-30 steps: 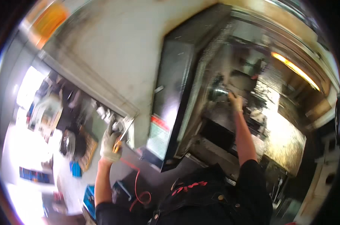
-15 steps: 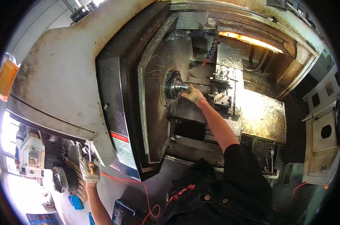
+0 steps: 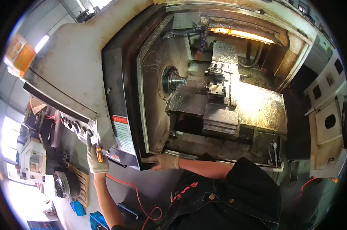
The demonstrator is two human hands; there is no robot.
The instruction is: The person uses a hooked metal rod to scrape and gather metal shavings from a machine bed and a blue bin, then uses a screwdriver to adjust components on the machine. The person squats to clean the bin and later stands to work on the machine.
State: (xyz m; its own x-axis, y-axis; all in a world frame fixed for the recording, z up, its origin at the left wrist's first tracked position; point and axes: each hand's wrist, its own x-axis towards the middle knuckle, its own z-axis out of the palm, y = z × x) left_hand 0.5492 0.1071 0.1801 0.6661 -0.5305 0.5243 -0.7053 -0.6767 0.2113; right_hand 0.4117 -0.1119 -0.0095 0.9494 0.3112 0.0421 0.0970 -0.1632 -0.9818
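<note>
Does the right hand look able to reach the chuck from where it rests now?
Probably yes: the right hand rests on the machine's lower sill, the enclosure is open, and nothing visible blocks the way to the chuck.

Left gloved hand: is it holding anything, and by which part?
The left hand grips a small orange-handled tool around its handle, near the control panel. What kind of tool cannot be told.

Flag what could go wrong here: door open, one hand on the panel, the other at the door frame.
1. The left hand presses a control on the panel while the lathe door stands open; if the chuck spins, nothing shields the person.
2. The right hand rests on the door's lower edge; a sliding door could pinch it.
3. The red cable loops by the body and might snag.
</note>
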